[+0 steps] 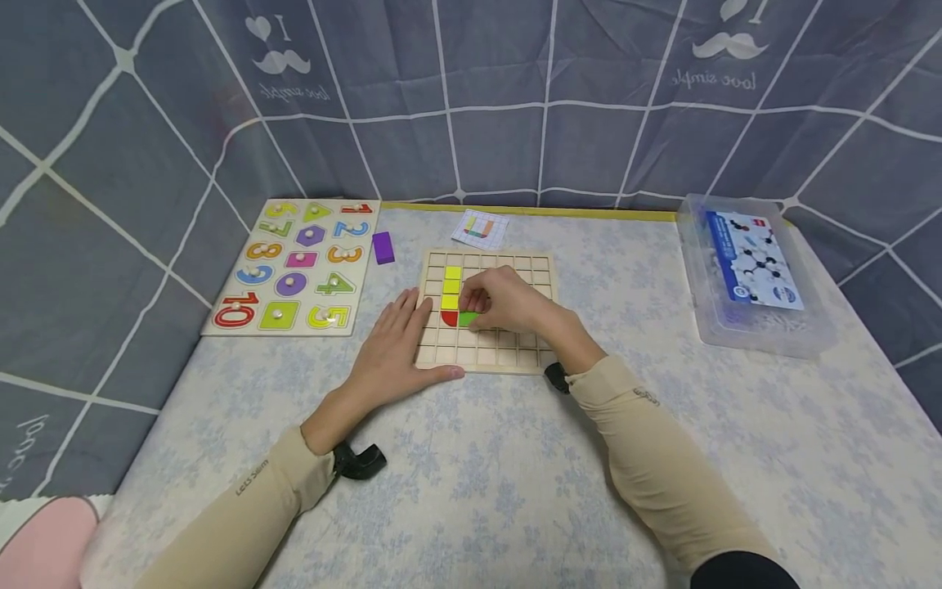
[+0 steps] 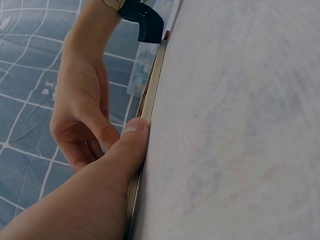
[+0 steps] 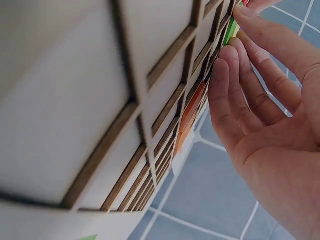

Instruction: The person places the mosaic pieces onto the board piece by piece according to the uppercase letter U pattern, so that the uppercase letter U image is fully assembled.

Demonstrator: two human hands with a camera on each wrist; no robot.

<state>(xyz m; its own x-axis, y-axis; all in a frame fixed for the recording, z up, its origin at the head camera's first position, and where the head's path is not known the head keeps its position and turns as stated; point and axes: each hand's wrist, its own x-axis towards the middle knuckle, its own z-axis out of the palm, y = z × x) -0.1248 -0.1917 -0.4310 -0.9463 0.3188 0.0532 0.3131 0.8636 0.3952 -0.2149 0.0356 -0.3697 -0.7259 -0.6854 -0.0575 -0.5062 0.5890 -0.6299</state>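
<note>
Right hand: near the middle of the frame, the right hand (image 1: pixel 504 303) has its fingers bent and drawn in, with thumb and fingertips nearly together, pinching the green piece (image 1: pixel 467 319).
Green piece: just right of the red piece, on the grid board, left of centre in the frame; partly covered by the fingertips, so whether it sits flat in its cells cannot be told.
Left hand: left of the frame's centre, the left hand (image 1: pixel 393 339) is spread with straight fingers along the grid board's left edge and the thumb at its lower edge; it grasps nothing.
Grid board: the wooden grid board (image 1: pixel 508 353) lies flat on the counter (image 1: pixel 478 458), mid-frame.
Red piece: the red piece (image 1: pixel 450 318), rounded at its lower left, directly below the yellow strip (image 1: pixel 452 288).
Orange piece: an orange piece (image 3: pixel 189 117) lies on the grid in the right wrist view.
Card: the card (image 1: pixel 481 228) with coloured bars, just above the grid board.
Purple block: the purple block (image 1: pixel 383 248), upper left of centre, between the number board (image 1: pixel 316 275) and the grid board.
Plastic box: the clear plastic box (image 1: pixel 758 331) with a blue label, right side of the frame.
</note>
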